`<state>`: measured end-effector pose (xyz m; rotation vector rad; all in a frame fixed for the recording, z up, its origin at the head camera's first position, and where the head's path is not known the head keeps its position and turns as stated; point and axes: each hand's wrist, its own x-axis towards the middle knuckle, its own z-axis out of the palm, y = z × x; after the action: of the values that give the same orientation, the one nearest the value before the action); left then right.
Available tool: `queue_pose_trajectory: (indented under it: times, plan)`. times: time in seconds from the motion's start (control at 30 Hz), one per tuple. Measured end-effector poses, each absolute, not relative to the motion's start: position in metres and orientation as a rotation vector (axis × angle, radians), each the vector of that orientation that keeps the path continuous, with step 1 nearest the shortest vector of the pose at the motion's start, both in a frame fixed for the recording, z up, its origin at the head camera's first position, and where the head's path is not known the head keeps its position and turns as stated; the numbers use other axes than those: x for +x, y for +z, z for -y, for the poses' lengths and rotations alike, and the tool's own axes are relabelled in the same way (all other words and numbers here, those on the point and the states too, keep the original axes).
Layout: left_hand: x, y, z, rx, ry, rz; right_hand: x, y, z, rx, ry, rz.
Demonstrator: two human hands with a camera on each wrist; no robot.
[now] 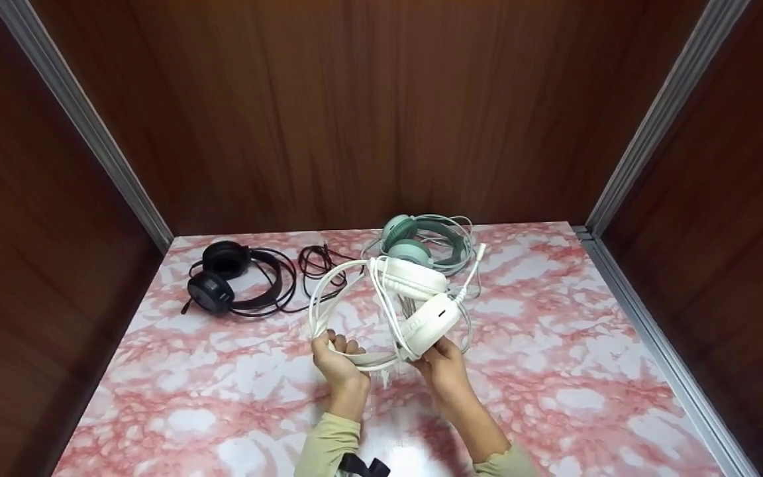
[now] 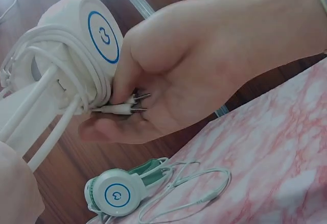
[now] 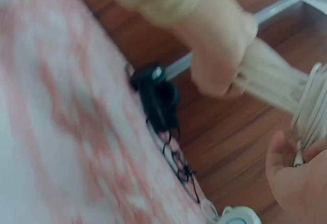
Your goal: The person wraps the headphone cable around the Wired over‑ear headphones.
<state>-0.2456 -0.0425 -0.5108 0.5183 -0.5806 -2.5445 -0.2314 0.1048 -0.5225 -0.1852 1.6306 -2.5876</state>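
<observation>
White headphones [image 1: 429, 326] with a boom microphone are held above the table, their cable wound in loops around the headband end and ear cups. My left hand [image 1: 340, 368] grips the curved headband, fingers curled round it. Beneath the nearer ear cup is my right hand [image 1: 446, 376]. In the left wrist view, the right hand [image 2: 179, 66] pinches the cable end with its metal-tipped plugs [image 2: 118, 109] beside the ear cup. The right wrist view, somewhat blurred, shows the left hand [image 3: 219, 55] on the headband [image 3: 271, 76] and the right hand [image 3: 301, 185] at the wound cable.
Black headphones [image 1: 209, 291] lie at the left with their bundled cable [image 1: 315, 264] beside them. Pale green headphones [image 1: 398, 230] with a looped cable lie at the back, behind the white pair. Brown panels and metal rails enclose the marbled pink table [image 1: 554, 371] at the back and sides.
</observation>
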Motion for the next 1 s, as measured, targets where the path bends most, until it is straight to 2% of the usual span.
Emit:
queue_pose_trajectory:
  times: [0.17,0.37,0.67,1.0]
  plan:
    - [-0.244,-0.514,0.037,0.507,-2.474,0.634,-0.219,-0.510,-0.106,-0.238,-2.731,-1.200]
    - [-0.241,-0.516,0.032,0.447,-2.438,0.713,-0.208,-0.501,-0.113,-0.397,-2.708,-1.199]
    - [-0.236,-0.522,0.019,0.219,-2.308,0.921,-0.206,-0.494,-0.112,0.057,-2.744,-1.376]
    - [-0.233,-0.532,0.021,0.144,-2.307,1.490,-0.223,-0.492,-0.141,0.131,-2.807,-1.360]
